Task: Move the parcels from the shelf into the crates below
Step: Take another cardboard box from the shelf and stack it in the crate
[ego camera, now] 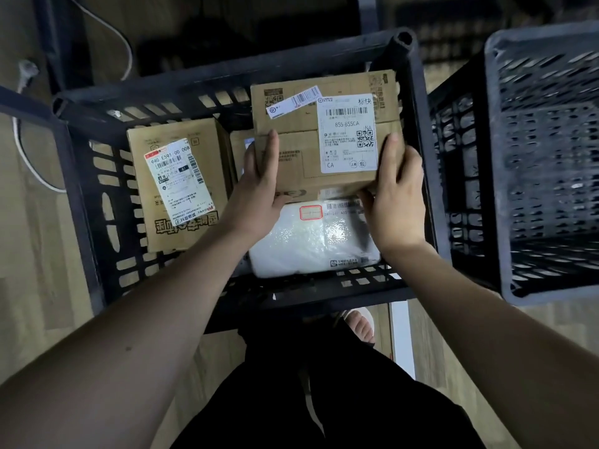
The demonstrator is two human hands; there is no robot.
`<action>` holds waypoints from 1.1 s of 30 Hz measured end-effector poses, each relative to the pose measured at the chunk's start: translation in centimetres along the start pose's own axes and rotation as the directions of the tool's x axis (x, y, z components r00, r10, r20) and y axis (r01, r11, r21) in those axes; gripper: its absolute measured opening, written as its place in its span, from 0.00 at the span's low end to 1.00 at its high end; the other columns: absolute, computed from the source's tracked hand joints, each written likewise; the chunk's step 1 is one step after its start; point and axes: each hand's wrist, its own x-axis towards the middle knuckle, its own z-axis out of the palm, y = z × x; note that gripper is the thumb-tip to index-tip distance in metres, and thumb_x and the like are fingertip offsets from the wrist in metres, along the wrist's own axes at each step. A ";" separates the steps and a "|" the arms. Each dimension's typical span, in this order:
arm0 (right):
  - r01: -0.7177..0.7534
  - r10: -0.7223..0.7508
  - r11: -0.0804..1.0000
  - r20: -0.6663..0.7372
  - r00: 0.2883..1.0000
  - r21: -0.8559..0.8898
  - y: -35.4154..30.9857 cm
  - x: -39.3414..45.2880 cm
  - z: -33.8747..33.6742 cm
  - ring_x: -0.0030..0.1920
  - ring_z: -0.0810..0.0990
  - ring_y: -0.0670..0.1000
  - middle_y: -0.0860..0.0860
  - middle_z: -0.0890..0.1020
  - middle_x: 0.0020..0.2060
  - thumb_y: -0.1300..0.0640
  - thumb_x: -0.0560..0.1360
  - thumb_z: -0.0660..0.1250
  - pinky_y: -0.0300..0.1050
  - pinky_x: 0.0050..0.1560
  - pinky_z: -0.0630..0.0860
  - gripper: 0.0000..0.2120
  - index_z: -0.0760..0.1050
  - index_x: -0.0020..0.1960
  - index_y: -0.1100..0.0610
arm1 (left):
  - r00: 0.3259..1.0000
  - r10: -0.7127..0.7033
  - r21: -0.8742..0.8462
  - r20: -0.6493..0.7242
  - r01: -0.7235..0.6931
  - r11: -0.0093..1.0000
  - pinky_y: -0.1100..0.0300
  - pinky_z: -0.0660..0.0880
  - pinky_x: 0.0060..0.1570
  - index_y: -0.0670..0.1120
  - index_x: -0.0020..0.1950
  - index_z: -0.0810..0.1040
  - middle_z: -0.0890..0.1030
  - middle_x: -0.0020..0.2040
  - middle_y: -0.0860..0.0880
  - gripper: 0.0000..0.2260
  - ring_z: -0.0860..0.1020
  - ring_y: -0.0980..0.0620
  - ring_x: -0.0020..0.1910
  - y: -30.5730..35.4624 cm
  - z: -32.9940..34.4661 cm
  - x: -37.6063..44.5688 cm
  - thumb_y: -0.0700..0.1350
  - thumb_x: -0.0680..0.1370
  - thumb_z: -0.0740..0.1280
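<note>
Left hand (259,183) and right hand (393,192) clamped on opposite sides of a cardboard box (324,137), thumbs on top face, fingers hidden underneath. Box held level above the black slatted crate (97,176), white shipping label (348,134) facing up. Directly below, inside the crate: a white plastic-wrapped parcel (311,241). Left of it, a second labelled carton (181,186) lying flat on the crate floor. A second black crate (544,163) adjacent on the right. White cable (22,147) on the wooden floor at far left.
</note>
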 end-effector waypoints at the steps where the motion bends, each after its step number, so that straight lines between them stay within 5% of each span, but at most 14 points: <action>1: 0.000 0.000 1.000 0.008 1.000 -0.002 0.1 0.0 0.2 0.68 0.63 0.67 0.69 0.60 0.69 0.67 0.72 0.67 0.55 0.60 0.71 0.39 0.49 0.76 0.65 | 1.000 -0.004 0.031 -0.013 0.004 1.000 0.51 0.73 0.54 0.48 0.76 0.36 0.48 0.76 0.38 0.42 0.75 0.40 0.58 0.1 0.3 0.0 0.41 0.77 0.67; 5: -0.018 0.027 0.995 0.088 0.996 -0.096 0.0 0.5 0.9 0.74 0.53 0.64 0.67 0.51 0.73 0.71 0.75 0.58 0.51 0.71 0.60 0.37 0.43 0.77 0.63 | 0.999 -0.043 0.094 -0.024 0.045 0.995 0.50 0.72 0.56 0.46 0.77 0.38 0.48 0.76 0.36 0.42 0.72 0.38 0.63 0.0 1.7 0.7 0.43 0.77 0.67; 10: 0.039 0.020 0.974 0.259 0.966 -0.223 0.0 0.8 2.6 0.76 0.42 0.58 0.58 0.41 0.76 0.65 0.78 0.53 0.46 0.74 0.41 0.32 0.41 0.77 0.64 | 0.971 -0.105 0.092 0.213 0.087 0.992 0.49 0.59 0.69 0.47 0.75 0.31 0.35 0.75 0.35 0.40 0.53 0.37 0.75 -0.2 3.7 1.2 0.48 0.80 0.62; 14: 0.011 0.036 0.985 0.266 0.963 -0.171 0.1 0.7 2.9 0.77 0.44 0.56 0.56 0.44 0.77 0.60 0.78 0.58 0.45 0.74 0.44 0.35 0.42 0.77 0.63 | 0.951 -0.142 0.067 0.275 0.128 0.989 0.46 0.56 0.70 0.49 0.74 0.29 0.34 0.75 0.38 0.40 0.54 0.37 0.74 -0.4 3.7 1.3 0.56 0.79 0.59; 20: 0.153 -0.129 0.984 0.229 0.965 -0.087 -0.5 1.9 1.2 0.76 0.48 0.60 0.59 0.50 0.77 0.55 0.78 0.57 0.50 0.76 0.46 0.31 0.50 0.77 0.60 | 0.999 0.008 0.371 -0.037 0.007 0.928 0.45 0.49 0.74 0.42 0.75 0.56 0.43 0.77 0.38 0.37 0.48 0.38 0.75 0.4 2.0 2.0 0.63 0.75 0.62; 25: 0.251 -0.185 0.960 0.391 0.902 -0.126 -0.8 5.7 1.1 0.76 0.38 0.59 0.58 0.40 0.77 0.44 0.78 0.59 0.52 0.76 0.41 0.37 0.43 0.78 0.54 | 0.998 -0.008 0.427 0.060 -0.019 0.904 0.48 0.42 0.73 0.39 0.77 0.41 0.39 0.77 0.41 0.54 0.39 0.44 0.76 0.5 1.7 4.6 0.68 0.67 0.67; 33: 0.246 -0.114 0.945 0.490 0.864 -0.214 -1.1 6.7 1.0 0.76 0.38 0.58 0.57 0.37 0.76 0.41 0.79 0.54 0.51 0.76 0.42 0.36 0.40 0.78 0.53 | 0.986 -0.098 0.506 0.132 0.018 0.862 0.48 0.43 0.73 0.38 0.76 0.38 0.36 0.76 0.41 0.56 0.37 0.44 0.75 1.3 1.1 5.3 0.68 0.67 0.67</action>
